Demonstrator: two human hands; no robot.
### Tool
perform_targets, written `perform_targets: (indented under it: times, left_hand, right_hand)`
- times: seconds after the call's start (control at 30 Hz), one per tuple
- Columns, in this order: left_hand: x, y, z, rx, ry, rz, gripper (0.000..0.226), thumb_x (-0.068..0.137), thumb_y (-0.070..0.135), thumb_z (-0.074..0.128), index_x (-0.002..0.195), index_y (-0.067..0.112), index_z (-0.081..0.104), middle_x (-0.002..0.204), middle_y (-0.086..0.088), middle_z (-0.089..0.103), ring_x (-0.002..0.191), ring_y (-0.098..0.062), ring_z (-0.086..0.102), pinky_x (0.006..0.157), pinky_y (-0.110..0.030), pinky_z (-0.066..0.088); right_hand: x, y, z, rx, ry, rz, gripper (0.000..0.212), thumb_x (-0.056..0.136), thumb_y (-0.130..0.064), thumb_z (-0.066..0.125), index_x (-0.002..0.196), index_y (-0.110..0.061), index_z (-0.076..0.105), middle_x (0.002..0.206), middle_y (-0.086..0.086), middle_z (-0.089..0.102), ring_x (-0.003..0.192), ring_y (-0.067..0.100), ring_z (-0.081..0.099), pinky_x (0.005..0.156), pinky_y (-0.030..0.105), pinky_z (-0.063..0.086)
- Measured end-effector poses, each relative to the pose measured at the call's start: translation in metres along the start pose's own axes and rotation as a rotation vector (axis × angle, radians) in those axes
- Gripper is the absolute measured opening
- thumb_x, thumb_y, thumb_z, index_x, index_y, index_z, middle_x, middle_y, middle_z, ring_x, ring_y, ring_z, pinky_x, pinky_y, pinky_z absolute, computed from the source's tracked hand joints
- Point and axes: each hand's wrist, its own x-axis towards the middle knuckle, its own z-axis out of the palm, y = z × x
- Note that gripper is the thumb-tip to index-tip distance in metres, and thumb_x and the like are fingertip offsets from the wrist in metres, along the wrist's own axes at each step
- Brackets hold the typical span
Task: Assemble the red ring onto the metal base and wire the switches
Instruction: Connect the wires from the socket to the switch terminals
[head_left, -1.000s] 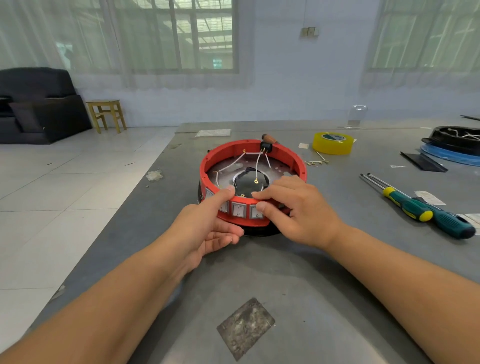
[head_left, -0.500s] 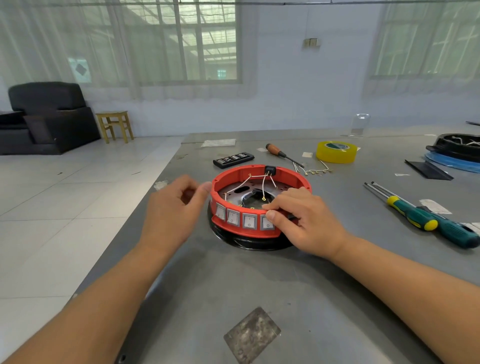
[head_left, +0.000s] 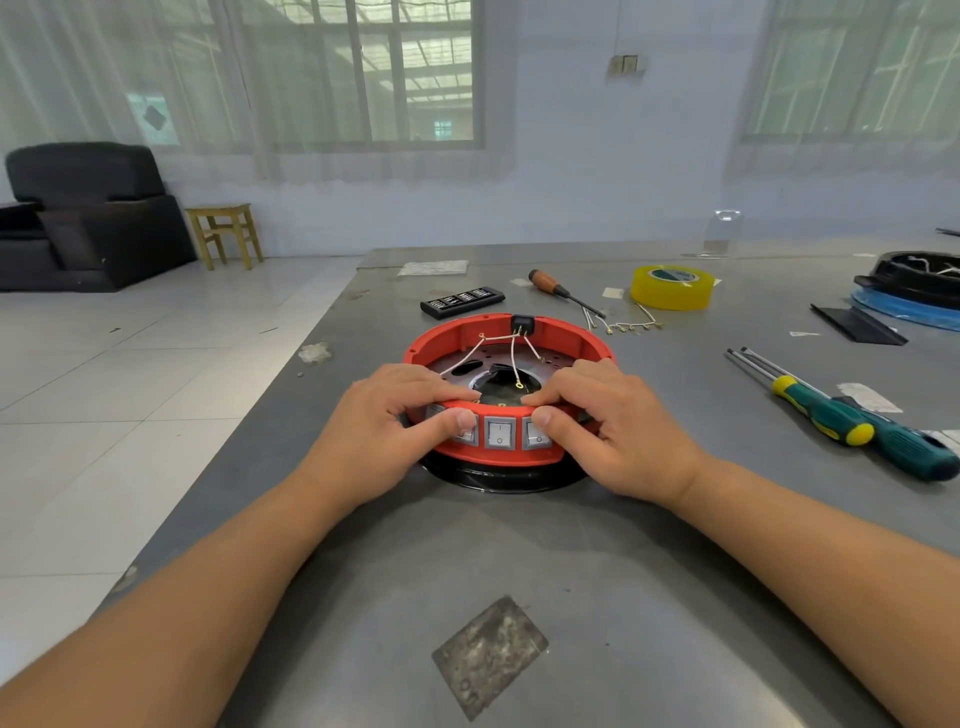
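The red ring (head_left: 563, 335) sits on the metal base (head_left: 498, 480) in the middle of the grey table. Grey rocker switches (head_left: 500, 434) line its near wall. White wires (head_left: 514, 356) run from a black part on the far wall down into the ring. My left hand (head_left: 387, 431) grips the near left rim, thumb over a switch, fingers inside. On the near right rim, my right hand (head_left: 618, 423) grips the same way.
Two green-handled screwdrivers (head_left: 852, 423) lie to the right. Behind the ring are a black bit case (head_left: 462, 301), a wooden-handled screwdriver (head_left: 558, 288), loose terminal wires (head_left: 623, 325) and yellow tape (head_left: 672, 286). The table's left edge (head_left: 291, 395) is close. A second black unit (head_left: 919, 283) sits far right.
My left hand, lifted off and open beside the ring half a second ago, has come back onto the near left rim. The right hand has stayed on the ring.
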Motion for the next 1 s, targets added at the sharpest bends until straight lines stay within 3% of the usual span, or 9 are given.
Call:
perform_targets:
  times: [0.17,0.27,0.4,0.53,0.63,0.7,0.87,1.0]
  left_hand:
    - [-0.002,0.009,0.008,0.052,0.07,0.016,0.029,0.084,0.059,0.074,0.107,0.043,0.081,0.099,0.03,0.07,0.11,0.006,0.057,0.098,-0.015,0.033]
    - [-0.005,0.018,0.014,0.112,0.057,0.056,0.038,0.083,0.068,0.064,0.11,0.047,0.079,0.097,0.032,0.068,0.106,0.004,0.058,0.094,-0.026,0.032]
    - [-0.007,0.011,0.001,0.105,0.014,0.098,0.038,0.097,0.056,0.056,0.123,0.036,0.075,0.119,0.023,0.072,0.121,0.006,0.058,0.117,-0.02,0.02]
    - [-0.007,0.008,0.001,0.017,0.021,0.085,0.027,0.096,0.04,0.063,0.109,0.025,0.081,0.109,0.019,0.074,0.113,0.002,0.063,0.119,-0.025,0.033]
    - [-0.006,0.006,0.0,0.038,0.009,0.066,0.026,0.096,0.045,0.067,0.11,0.029,0.081,0.108,0.023,0.072,0.113,0.003,0.061,0.107,-0.024,0.045]
    - [-0.004,0.006,-0.001,0.037,-0.005,0.058,0.029,0.096,0.049,0.066,0.111,0.029,0.081,0.109,0.021,0.073,0.111,-0.001,0.063,0.099,-0.022,0.049]
    - [-0.006,0.002,-0.003,0.026,-0.042,0.07,0.04,0.098,0.053,0.061,0.125,0.028,0.076,0.125,0.017,0.071,0.123,0.002,0.059,0.104,-0.014,0.045]
    - [-0.007,-0.004,-0.006,0.065,-0.059,0.08,0.038,0.101,0.048,0.06,0.131,0.028,0.073,0.13,0.018,0.068,0.129,0.007,0.054,0.107,-0.006,0.036]
  right_hand:
    - [-0.004,-0.002,0.001,-0.093,0.005,0.035,0.039,0.096,-0.054,0.046,0.108,-0.024,0.067,0.093,-0.017,0.061,0.089,0.0,0.051,0.09,0.032,0.042]
    - [-0.005,0.0,0.0,-0.117,-0.004,0.035,0.043,0.094,-0.059,0.047,0.106,-0.023,0.069,0.094,-0.017,0.062,0.088,-0.003,0.048,0.093,0.029,0.037]
    - [-0.005,0.003,-0.001,-0.042,-0.016,0.053,0.04,0.093,-0.06,0.049,0.104,-0.026,0.068,0.096,-0.011,0.068,0.094,0.003,0.056,0.096,0.024,0.036]
    - [-0.006,0.001,0.002,-0.017,-0.005,0.114,0.041,0.09,-0.065,0.05,0.104,-0.03,0.066,0.095,-0.016,0.064,0.103,-0.002,0.051,0.089,0.014,0.033]
    - [-0.006,0.002,0.003,-0.02,0.003,0.117,0.039,0.09,-0.064,0.051,0.105,-0.031,0.064,0.094,-0.024,0.058,0.103,-0.007,0.049,0.088,0.012,0.031]
    - [-0.006,0.003,0.001,-0.018,-0.03,0.128,0.04,0.091,-0.065,0.049,0.108,-0.031,0.063,0.097,-0.019,0.061,0.102,-0.002,0.05,0.091,0.015,0.033]
    - [-0.011,0.012,-0.013,-0.03,-0.088,0.028,0.041,0.098,-0.049,0.04,0.118,-0.023,0.065,0.112,-0.009,0.066,0.11,0.008,0.054,0.101,0.025,0.035]
    - [-0.011,0.019,-0.017,-0.052,-0.084,0.014,0.039,0.1,-0.044,0.04,0.111,-0.02,0.068,0.105,-0.01,0.066,0.103,0.005,0.055,0.098,0.026,0.038]
